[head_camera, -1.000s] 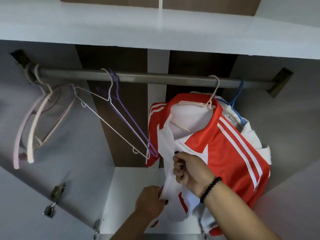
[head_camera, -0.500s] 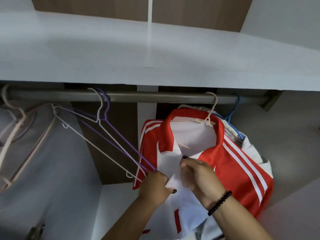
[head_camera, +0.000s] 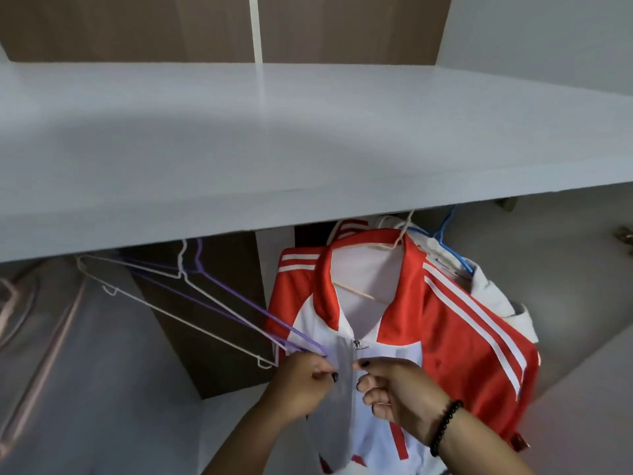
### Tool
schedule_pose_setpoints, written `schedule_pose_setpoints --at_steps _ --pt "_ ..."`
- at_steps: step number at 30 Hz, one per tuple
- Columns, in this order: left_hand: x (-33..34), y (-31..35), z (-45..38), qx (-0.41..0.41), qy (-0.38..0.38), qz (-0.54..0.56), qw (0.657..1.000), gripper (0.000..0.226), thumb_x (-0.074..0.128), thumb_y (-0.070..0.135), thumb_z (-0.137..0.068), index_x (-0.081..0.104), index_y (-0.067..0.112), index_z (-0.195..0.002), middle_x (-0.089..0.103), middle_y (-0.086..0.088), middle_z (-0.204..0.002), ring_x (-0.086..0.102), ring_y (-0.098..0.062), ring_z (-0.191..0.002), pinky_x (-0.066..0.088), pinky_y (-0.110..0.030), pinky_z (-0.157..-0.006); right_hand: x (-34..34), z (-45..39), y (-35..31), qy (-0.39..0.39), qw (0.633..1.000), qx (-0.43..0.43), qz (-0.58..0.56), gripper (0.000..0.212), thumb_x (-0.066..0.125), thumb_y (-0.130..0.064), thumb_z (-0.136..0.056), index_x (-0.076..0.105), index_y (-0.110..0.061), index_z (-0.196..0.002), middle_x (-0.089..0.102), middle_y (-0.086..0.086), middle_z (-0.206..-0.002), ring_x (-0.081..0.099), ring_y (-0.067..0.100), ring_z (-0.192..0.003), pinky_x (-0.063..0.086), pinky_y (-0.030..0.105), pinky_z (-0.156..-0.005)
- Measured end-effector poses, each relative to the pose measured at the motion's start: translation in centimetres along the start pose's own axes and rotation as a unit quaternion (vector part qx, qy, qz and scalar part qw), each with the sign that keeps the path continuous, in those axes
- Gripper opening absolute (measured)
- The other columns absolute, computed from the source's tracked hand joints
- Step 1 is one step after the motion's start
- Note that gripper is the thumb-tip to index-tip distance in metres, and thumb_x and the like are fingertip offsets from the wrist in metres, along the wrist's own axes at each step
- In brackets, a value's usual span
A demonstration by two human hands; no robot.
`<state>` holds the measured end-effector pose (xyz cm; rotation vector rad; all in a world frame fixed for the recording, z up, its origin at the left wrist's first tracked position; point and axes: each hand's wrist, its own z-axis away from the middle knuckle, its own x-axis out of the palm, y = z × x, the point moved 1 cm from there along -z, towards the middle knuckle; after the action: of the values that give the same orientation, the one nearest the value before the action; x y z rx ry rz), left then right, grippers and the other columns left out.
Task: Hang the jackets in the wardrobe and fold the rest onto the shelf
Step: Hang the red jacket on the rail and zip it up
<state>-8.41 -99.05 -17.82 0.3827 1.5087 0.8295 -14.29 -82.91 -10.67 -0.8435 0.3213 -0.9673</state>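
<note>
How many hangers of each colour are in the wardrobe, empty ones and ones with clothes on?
White wire hanger, empty: 1
Purple hanger, empty: 1
Pink hangers, empty, blurred at the left edge: at least 1, cannot tell exactly
Beige hanger holding the red and white jacket: 1
Blue hanger holding a white garment: 1
Total: at least 5

Two bare forearms reach up from the bottom of the frame, side by side. The left hand (head_camera: 301,382) and right hand (head_camera: 394,392) sit at lower centre, fingers (head_camera: 368,383) curled, pinching fabric between them. A dark beaded bracelet circles the right wrist.
</note>
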Motion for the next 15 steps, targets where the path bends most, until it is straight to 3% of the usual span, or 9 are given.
schedule_pose_setpoints --at_steps 3,5,8,9,11,13,15 --pt "-0.4 0.8 -0.3 -0.005 0.002 0.001 1.000 0.029 0.052 0.031 -0.085 0.065 0.008 -0.074 0.065 -0.007 -0.073 0.063 -0.017 -0.072 0.048 -0.031 -0.068 -0.6 0.4 0.5 0.008 1.000 -0.013 0.000 0.015 0.053 -0.011 -0.092 0.066 -0.006 -0.096 0.059 0.006 -0.061 0.052 0.014 -0.044 0.037 0.018 -0.043" --pt "-0.7 1.5 -0.3 -0.005 0.008 -0.021 1.000 0.024 0.054 0.025 -0.090 0.066 0.009 -0.077 0.066 -0.005 -0.076 0.063 -0.017 -0.076 0.044 -0.018 -0.064 -1.3 0.6 0.5 0.037 0.999 -0.037 0.007 0.015 0.051 -0.003 -0.090 0.066 -0.002 -0.096 0.059 0.008 -0.060 0.051 0.015 -0.043 0.035 0.018 -0.043" --pt "-1.4 3.1 -0.2 0.008 0.018 -0.023 1.000 0.020 0.056 0.017 -0.089 0.066 0.006 -0.076 0.066 -0.007 -0.075 0.062 -0.014 -0.073 0.043 -0.019 -0.065 -3.7 0.8 -1.1 0.131 0.973 -0.174 0.071 0.019 0.048 0.006 -0.089 0.065 -0.003 -0.089 0.063 0.009 -0.064 0.053 0.016 -0.048 0.039 0.023 -0.048" --pt "-1.7 4.0 -0.1 0.014 0.020 -0.024 0.999 0.022 0.056 0.015 -0.089 0.060 0.006 -0.069 0.061 -0.008 -0.069 0.057 -0.013 -0.066 0.040 -0.019 -0.062 -4.7 1.0 -2.3 0.183 0.943 -0.250 0.122 0.021 0.050 0.006 -0.087 0.066 -0.008 -0.085 0.065 0.006 -0.070 0.056 0.015 -0.056 0.042 0.025 -0.056" --pt "-2.3 6.1 -0.1 0.019 0.028 -0.024 0.999 0.026 0.053 0.012 -0.088 0.051 0.003 -0.064 0.054 -0.015 -0.066 0.048 -0.012 -0.057 0.035 -0.022 -0.058 -6.8 1.7 -4.8 0.304 0.841 -0.384 0.229 0.022 0.057 0.004 -0.084 0.068 -0.015 -0.081 0.066 -0.001 -0.078 0.059 0.015 -0.072 0.043 0.024 -0.072" --pt "-3.0 8.5 -0.4 0.015 0.047 0.004 0.999 0.019 0.053 0.013 -0.089 0.062 0.001 -0.077 0.064 -0.015 -0.079 0.059 -0.016 -0.070 0.045 -0.028 -0.065 -8.7 2.4 -6.7 0.392 0.730 -0.462 0.316 0.013 0.065 0.000 -0.081 0.072 -0.010 -0.084 0.066 0.005 -0.081 0.061 0.023 -0.078 0.047 0.028 -0.074" --pt "-3.7 10.7 -1.0 0.004 0.074 0.040 0.996 0.017 0.054 0.016 -0.091 0.068 0.013 -0.101 0.069 0.000 -0.094 0.064 -0.011 -0.088 0.047 -0.018 -0.071 -10.1 2.0 -7.2 0.414 0.669 -0.449 0.424 0.009 0.067 -0.009 -0.082 0.073 -0.007 -0.088 0.065 0.013 -0.084 0.063 0.035 -0.081 0.052 0.036 -0.071"
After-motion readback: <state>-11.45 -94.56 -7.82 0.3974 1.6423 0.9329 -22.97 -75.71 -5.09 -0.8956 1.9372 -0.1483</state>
